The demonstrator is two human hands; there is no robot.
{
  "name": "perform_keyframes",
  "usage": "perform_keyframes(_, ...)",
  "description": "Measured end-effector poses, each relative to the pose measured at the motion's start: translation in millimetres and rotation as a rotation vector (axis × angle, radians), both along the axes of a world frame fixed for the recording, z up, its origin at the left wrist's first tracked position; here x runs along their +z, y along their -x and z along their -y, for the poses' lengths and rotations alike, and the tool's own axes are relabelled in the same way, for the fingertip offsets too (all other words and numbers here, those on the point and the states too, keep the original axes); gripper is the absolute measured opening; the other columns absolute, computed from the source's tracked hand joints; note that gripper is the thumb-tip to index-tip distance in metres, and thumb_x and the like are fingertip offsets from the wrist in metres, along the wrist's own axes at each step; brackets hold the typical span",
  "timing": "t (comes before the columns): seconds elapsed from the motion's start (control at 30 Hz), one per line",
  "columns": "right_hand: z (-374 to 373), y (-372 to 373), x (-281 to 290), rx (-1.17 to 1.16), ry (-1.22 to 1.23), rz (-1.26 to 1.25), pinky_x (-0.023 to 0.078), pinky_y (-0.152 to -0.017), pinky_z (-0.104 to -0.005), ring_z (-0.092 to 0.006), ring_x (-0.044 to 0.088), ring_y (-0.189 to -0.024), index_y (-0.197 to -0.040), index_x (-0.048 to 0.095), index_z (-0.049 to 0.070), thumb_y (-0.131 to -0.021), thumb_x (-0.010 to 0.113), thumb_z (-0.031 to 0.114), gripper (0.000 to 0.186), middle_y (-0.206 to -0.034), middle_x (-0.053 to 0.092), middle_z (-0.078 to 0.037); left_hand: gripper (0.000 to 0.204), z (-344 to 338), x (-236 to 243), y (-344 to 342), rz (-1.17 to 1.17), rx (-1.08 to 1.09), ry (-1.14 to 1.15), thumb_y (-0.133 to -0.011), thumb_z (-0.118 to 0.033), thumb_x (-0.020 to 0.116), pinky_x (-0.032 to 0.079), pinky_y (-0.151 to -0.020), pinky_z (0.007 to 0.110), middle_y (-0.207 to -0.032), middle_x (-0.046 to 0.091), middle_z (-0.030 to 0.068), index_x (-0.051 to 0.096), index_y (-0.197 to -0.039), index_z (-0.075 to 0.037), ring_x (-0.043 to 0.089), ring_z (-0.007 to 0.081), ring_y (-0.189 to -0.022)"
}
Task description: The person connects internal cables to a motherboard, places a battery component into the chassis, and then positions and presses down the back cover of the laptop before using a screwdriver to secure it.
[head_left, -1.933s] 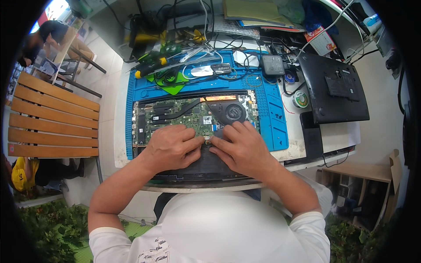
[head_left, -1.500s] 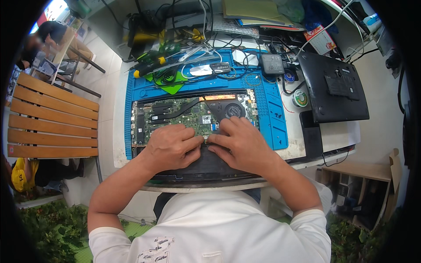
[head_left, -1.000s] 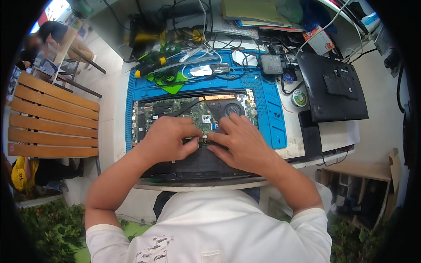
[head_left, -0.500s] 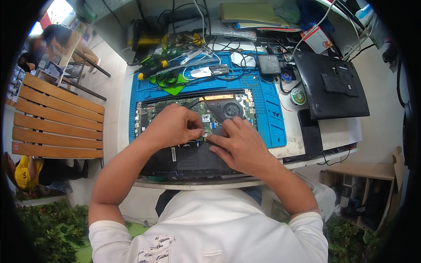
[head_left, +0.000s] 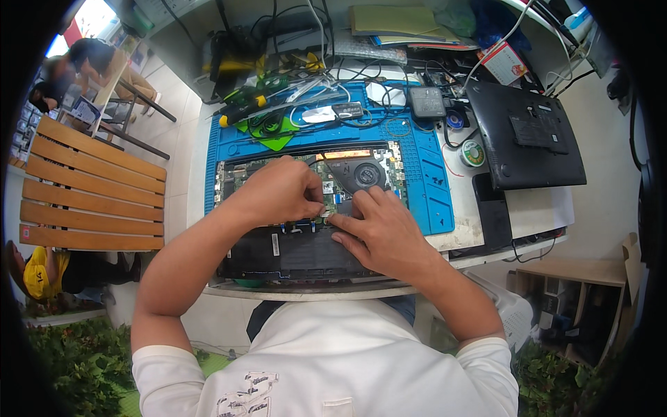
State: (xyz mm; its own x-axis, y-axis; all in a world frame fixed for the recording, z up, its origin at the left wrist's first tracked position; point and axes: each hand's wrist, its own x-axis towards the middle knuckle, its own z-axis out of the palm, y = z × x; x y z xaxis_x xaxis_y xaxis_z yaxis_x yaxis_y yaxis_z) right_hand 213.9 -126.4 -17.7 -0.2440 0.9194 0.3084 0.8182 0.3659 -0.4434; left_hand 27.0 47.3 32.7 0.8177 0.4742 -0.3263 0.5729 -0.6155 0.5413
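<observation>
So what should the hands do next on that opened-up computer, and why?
Perhaps a light press with the left hand, the right hand steadying: both hands' fingers are close together near where the green circuit board borders the black slab. What lies at their tips is too small to tell, so gentleness seems wise.

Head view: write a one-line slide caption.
Left hand and right hand close together over the green circuit board of an opened laptop on a blue work mat.
</observation>
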Motion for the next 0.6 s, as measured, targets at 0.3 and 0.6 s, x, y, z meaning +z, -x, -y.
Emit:
perform_keyframes(0.3, -1, -1, 0, 0.007, -0.006, -0.021, 0.044, -0.083, -0.0438, -0.029, 0.056, -0.102, -0.118, 0.082, 0.014, -0.099, 0.081, 0.031, 0.026, -0.104, 0.059, -0.009, 0.014, -4, 6, -8, -0.065, -0.063, -0.034, -0.083, -0.017, 0.089, 0.061, -0.084, 0.044, -0.087, 0.082, 0.0139, 0.085, -0.089, -0.005, 0.079, 0.0329, -0.09)
perform_keyframes(0.6, -3, -2, 1, 0.019, -0.018, -0.026, 0.045, -0.081, -0.0442, -0.0295, 0.057, -0.099, -0.119, 0.083, 0.013, -0.097, 0.083, 0.028, 0.027, -0.101, 0.059, -0.009, 0.009, 4, 5, -12, -0.065, -0.141, -0.19, -0.082, -0.013, 0.09, 0.062, -0.08, 0.044, -0.084, 0.082, 0.0134, 0.085, -0.087, -0.007, 0.08, 0.0331, -0.083)
